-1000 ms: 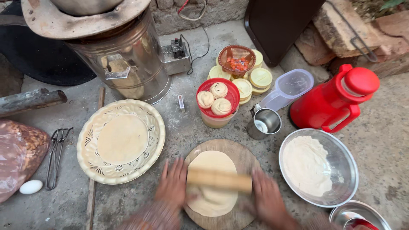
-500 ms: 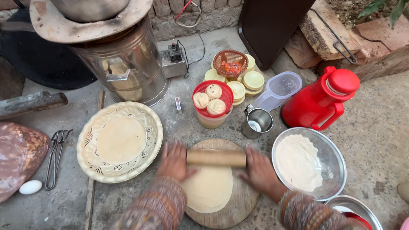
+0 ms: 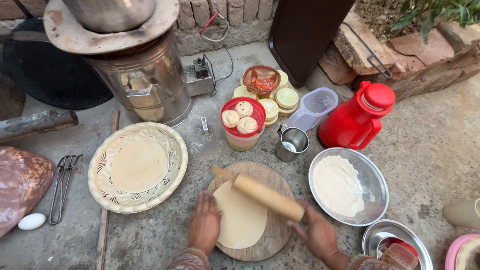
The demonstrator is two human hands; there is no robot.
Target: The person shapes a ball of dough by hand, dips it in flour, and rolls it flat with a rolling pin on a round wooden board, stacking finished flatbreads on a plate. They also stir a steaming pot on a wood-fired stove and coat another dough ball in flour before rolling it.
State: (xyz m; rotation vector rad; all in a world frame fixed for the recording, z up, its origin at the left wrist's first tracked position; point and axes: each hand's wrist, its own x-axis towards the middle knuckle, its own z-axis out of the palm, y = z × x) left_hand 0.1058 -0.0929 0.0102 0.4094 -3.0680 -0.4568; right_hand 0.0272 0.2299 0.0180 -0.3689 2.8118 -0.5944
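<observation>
The dough (image 3: pixel 241 220) under my left hand (image 3: pixel 205 227) is pale cream on a brown wooden board (image 3: pixel 272 240). My pin (image 3: pixel 262 194) is tan. Left of the board, the plate (image 3: pixel 100 172) is cream with cut-out leaf patterns; beyond it stands a bright red flask (image 3: pixel 357 117).
</observation>
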